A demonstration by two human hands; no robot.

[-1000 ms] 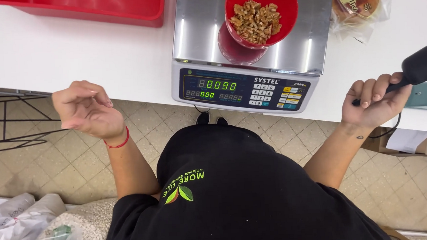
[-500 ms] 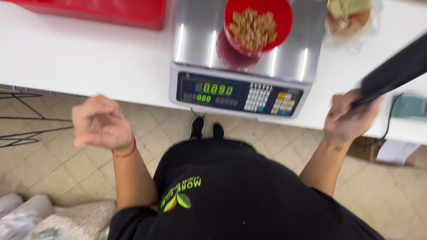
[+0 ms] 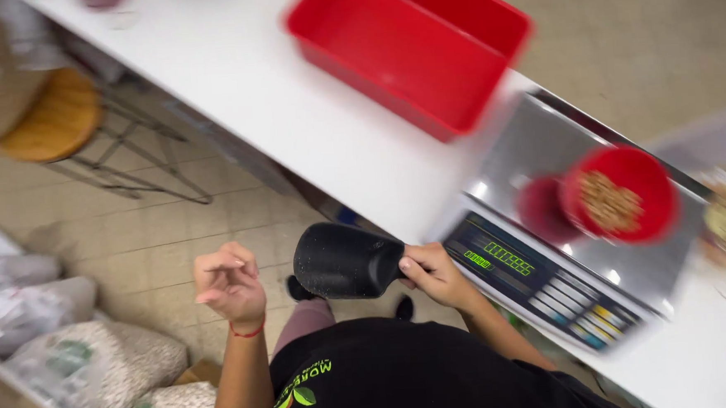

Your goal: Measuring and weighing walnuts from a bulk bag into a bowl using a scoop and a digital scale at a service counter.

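The black scoop (image 3: 345, 260) is in the middle of the view, held above the tiled floor (image 3: 133, 241) in front of the person's body, with its open mouth turned to the left. The right hand (image 3: 435, 276) grasps it by the handle, fingers wrapped around. The left hand (image 3: 228, 284) is just to the left of the scoop, not touching it; its fingers are loosely curled and it holds nothing. On its wrist is a thin red band (image 3: 248, 329). To the right, on the white surface (image 3: 292, 108), stands a weighing scale (image 3: 548, 260) with a green lit display, and on its metal plate is a red bowl (image 3: 621, 195) with brown nuts inside. Farther left on the surface stands a red tub (image 3: 413, 52). Near left on the floor lie sacks of grain (image 3: 98, 371), and a wooden stool (image 3: 56, 116) stands far left.
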